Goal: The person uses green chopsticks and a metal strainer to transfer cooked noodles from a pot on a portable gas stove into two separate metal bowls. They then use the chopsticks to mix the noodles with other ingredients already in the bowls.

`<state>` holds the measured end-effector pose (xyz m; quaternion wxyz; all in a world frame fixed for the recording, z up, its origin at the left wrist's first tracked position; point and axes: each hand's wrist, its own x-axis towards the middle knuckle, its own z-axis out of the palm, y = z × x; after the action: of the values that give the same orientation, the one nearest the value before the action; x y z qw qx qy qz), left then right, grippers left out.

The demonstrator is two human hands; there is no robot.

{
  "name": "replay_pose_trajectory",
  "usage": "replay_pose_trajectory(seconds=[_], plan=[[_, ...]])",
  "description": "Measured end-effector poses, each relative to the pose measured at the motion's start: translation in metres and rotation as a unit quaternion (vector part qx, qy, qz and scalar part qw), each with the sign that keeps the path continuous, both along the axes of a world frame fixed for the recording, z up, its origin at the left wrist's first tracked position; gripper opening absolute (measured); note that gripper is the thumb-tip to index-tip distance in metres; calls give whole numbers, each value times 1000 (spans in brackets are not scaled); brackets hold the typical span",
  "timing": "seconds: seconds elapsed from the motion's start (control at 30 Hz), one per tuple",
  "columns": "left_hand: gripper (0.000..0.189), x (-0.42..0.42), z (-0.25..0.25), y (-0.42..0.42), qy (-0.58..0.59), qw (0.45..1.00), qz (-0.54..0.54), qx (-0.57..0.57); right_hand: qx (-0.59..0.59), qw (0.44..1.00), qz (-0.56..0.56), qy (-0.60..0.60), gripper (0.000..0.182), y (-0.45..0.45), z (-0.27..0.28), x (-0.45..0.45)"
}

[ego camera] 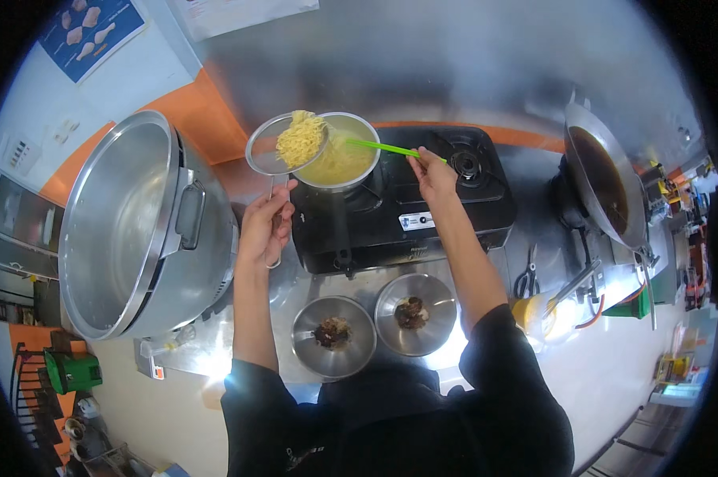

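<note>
My left hand (267, 223) grips the handle of a wire mesh strainer (263, 146), which is tilted beside a saucepan (335, 186). A clump of yellow noodles (301, 142) lies in the strainer. More noodles and cloudy yellowish liquid are in the pan, on the left burner of a black gas stove (394, 238). My right hand (435, 173) holds bright green chopsticks (382, 146), their tips over the pan. Below the stove stand two steel bowls (302, 307) (442, 334), each with dark and pale seasoning at its bottom.
A large metal pot (216, 238) stands at the left. On the right are a wok (630, 197) of dark liquid, scissors (528, 280) and a yellow container (528, 313) beside a whisk (567, 292). The saucepan's black handle (341, 232) points towards me. A metal wall rises behind the stove.
</note>
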<state>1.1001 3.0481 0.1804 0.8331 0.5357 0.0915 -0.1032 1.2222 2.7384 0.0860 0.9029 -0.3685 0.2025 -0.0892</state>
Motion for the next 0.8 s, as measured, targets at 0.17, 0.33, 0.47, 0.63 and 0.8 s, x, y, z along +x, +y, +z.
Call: replay_pose_trajectory(seconds=[0.17,0.33,0.47,0.63,0.8], plan=[[35,-3,-3,1,-2,1000,-6,1,-7,999,-26,-27,14,-5,21,9],[33,-5,-12,4,-5,1000,-8,-3,-23,997,-45,-55,18,-2,62,14],[31,-1,-20,0,-2,1000,-29,-8,-35,994,-29,-103,22,-10,85,22],[30,3,-29,-4,-3,999,-34,-15,-126,985,-20,-118,20,4,112,15],[29,3,-30,-7,0,999,-35,3,-279,951,-35,-130,16,19,98,-2]])
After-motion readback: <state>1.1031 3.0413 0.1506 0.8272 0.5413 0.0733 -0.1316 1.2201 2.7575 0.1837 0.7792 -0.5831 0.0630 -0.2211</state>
